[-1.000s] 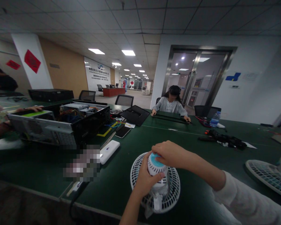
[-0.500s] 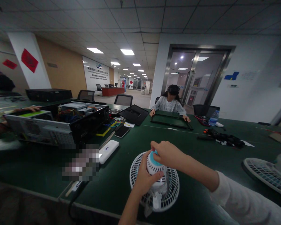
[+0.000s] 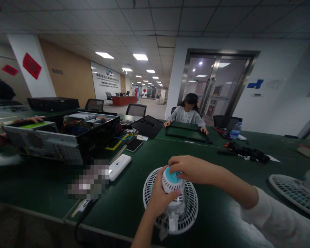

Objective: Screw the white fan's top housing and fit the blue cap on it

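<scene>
A small white fan (image 3: 170, 199) lies face down on the green table (image 3: 134, 193), its round grille flat and its motor housing with a blue cap pointing up. My left hand (image 3: 158, 198) is wrapped round the white motor housing from the near side. My right hand (image 3: 188, 168) rests on top of the housing, its fingers curled over the blue cap. A white sleeve covers my right forearm.
An open computer case (image 3: 64, 137) stands at the left, with another person's hand on it. A white power bank (image 3: 120, 166) and a phone (image 3: 135, 145) lie beside it. A second fan grille (image 3: 294, 193) lies at the right. A seated person across the table holds a black frame (image 3: 188, 134).
My right hand has shifted slightly on the blue cap, with the wrist dropping lower. The person opposite has tilted the black frame up from the table. My left hand keeps its grip.
</scene>
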`<state>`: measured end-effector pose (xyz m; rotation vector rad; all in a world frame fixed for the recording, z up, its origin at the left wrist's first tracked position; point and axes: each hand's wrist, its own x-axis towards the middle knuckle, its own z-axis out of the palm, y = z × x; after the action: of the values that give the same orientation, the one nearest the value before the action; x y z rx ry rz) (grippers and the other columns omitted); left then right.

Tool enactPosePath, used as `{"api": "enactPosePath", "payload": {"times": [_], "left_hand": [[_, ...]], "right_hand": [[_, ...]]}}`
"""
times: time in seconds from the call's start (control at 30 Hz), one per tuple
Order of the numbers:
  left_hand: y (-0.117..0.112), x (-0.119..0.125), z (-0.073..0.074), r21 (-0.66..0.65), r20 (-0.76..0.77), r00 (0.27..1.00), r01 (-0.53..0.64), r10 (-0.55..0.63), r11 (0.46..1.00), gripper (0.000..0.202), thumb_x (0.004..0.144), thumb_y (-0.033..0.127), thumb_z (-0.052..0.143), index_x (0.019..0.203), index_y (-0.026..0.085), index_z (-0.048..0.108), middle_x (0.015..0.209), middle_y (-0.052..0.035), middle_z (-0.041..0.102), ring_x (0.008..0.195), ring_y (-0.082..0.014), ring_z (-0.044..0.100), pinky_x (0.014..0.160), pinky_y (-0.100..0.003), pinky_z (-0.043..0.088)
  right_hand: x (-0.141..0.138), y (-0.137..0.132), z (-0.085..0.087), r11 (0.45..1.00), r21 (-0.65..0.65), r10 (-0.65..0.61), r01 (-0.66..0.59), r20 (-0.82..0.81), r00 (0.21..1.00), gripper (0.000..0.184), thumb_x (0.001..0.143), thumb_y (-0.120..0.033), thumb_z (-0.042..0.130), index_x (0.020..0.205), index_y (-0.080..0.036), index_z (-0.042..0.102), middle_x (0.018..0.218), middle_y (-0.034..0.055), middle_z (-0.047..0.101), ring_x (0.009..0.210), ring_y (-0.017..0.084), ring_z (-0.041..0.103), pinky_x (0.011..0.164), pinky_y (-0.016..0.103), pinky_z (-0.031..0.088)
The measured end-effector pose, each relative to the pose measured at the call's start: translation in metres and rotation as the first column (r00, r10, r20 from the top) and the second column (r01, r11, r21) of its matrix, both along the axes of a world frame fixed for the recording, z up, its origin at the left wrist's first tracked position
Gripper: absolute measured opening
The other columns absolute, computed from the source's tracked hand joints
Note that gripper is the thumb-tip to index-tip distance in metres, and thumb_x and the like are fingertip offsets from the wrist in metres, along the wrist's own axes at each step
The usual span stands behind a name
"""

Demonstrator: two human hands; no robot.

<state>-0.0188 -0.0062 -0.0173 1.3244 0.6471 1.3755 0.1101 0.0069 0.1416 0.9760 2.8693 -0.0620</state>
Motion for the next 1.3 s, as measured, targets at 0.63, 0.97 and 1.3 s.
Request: {"api": "enactPosePath", "payload": {"times": [0.63, 0.97, 1.3], "left_hand": [[-0.001, -0.001, 0.001, -0.009, -0.022, 1.000, -0.007, 0.006, 1.000, 0.071, 0.063, 0.029, 0.072, 0.123, 0.018, 0.036, 0.124, -0.0114, 0.049, 0.112, -0.0281, 0.050, 0.097, -0.042, 0.037], [0.000, -0.001, 0.000, -0.012, -0.017, 1.000, 0.004, -0.004, 1.000, 0.070, 0.064, 0.028, 0.072, 0.123, 0.019, 0.037, 0.119, -0.0090, 0.052, 0.109, -0.0265, 0.053, 0.095, -0.041, 0.040], [0.000, -0.002, -0.002, 0.019, -0.049, 0.999, -0.015, 0.016, 1.000, 0.069, 0.066, 0.027, 0.071, 0.124, 0.019, 0.036, 0.122, -0.0106, 0.050, 0.111, -0.0272, 0.051, 0.096, -0.042, 0.038]], "right_hand": [[-0.009, -0.002, -0.006, 0.992, 0.106, -0.077, 0.065, 0.120, 0.990, 0.015, 0.078, -0.013, 0.057, 0.091, -0.016, 0.064, 0.097, 0.0076, 0.057, 0.085, 0.019, 0.059, 0.071, 0.029, 0.044], [-0.016, -0.006, -0.004, 0.982, 0.151, -0.141, 0.117, 0.160, 0.977, 0.015, 0.078, -0.014, 0.057, 0.092, -0.014, 0.063, 0.089, 0.0072, 0.059, 0.075, 0.018, 0.060, 0.061, 0.027, 0.042], [-0.021, -0.008, -0.001, 0.971, 0.174, -0.197, 0.163, 0.201, 0.960, 0.018, 0.081, -0.020, 0.055, 0.094, -0.011, 0.064, 0.090, 0.0096, 0.063, 0.078, 0.021, 0.062, 0.063, 0.028, 0.044]]}}
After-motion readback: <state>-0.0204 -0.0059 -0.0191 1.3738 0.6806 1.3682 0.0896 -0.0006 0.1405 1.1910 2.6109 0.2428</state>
